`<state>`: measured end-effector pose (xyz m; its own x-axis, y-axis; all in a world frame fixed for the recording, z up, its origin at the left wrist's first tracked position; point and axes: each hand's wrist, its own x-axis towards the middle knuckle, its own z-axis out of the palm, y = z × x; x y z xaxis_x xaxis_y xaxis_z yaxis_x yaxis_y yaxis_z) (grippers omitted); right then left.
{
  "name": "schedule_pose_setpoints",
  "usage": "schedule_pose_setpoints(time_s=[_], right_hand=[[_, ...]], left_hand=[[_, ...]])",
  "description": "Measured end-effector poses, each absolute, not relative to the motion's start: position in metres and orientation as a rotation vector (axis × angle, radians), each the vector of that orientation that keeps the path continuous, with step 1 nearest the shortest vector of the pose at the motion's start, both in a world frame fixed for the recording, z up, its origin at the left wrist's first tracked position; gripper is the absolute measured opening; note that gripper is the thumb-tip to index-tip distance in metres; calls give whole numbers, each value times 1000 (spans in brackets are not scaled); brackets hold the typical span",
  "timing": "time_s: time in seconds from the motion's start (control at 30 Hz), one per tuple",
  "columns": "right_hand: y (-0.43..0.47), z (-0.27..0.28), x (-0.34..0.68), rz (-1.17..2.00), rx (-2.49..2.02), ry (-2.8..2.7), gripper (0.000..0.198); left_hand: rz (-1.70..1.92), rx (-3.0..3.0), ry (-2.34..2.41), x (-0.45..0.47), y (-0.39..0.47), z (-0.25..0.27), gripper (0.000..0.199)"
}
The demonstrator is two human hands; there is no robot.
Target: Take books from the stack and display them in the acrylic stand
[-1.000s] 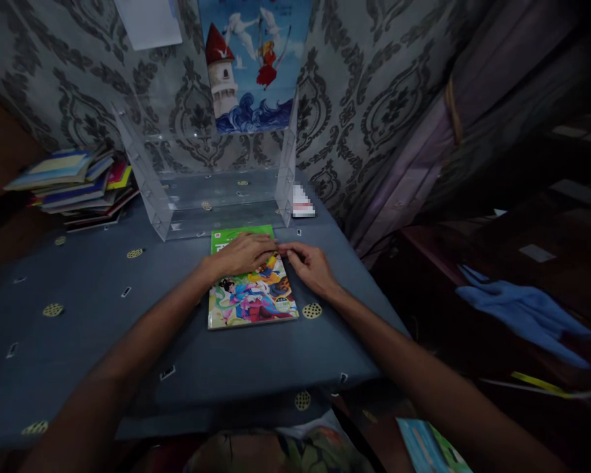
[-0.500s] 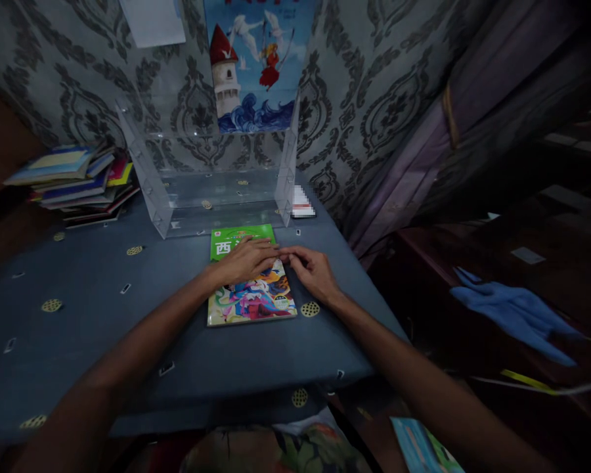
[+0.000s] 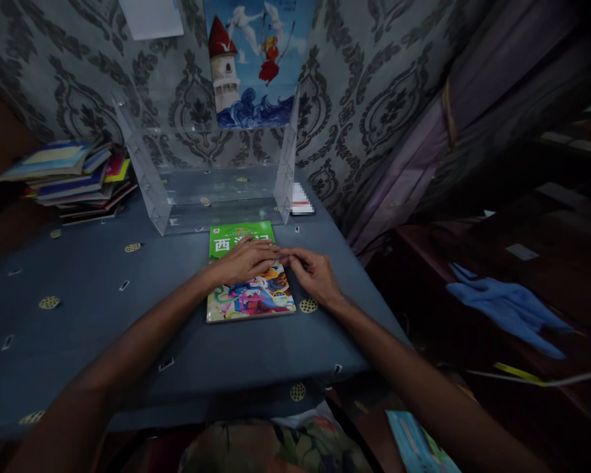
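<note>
Most of my left hand (image 3: 246, 261) lies open-fingered on the book (image 3: 251, 303), likely steadying it; my right hand (image 3: 316, 274) curls alongside, hold unclear.

The picture book (image 3: 251, 299) lies flat and closed on the blue-grey tablecloth (image 3: 88, 276), front cover up, its lettering the right way round for the person seated at it. A bright green band runs across the top, with large white characters on it and a tiny red-and-white mark in the far left corner. Below that it bursts into colour — painted figures in pink, blue and orange, crowded together. I can't see the middle of the cover, as it's hidden. A thin pale edge shows along the near side. Its far end sits right by the clear plastic stand (image 3: 157, 203) — whether touching, I can't tell.
</note>
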<state>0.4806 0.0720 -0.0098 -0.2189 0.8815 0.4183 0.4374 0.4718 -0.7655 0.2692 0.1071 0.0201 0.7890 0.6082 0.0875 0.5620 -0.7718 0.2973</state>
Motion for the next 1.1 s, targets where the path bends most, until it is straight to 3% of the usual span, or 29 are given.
schedule_pose_setpoints(time_s=[1.1], right_hand=[[35, -5, 487, 573, -1100, -1939, 34]], left_hand=[[311, 2879, 825, 273, 76, 16, 34]])
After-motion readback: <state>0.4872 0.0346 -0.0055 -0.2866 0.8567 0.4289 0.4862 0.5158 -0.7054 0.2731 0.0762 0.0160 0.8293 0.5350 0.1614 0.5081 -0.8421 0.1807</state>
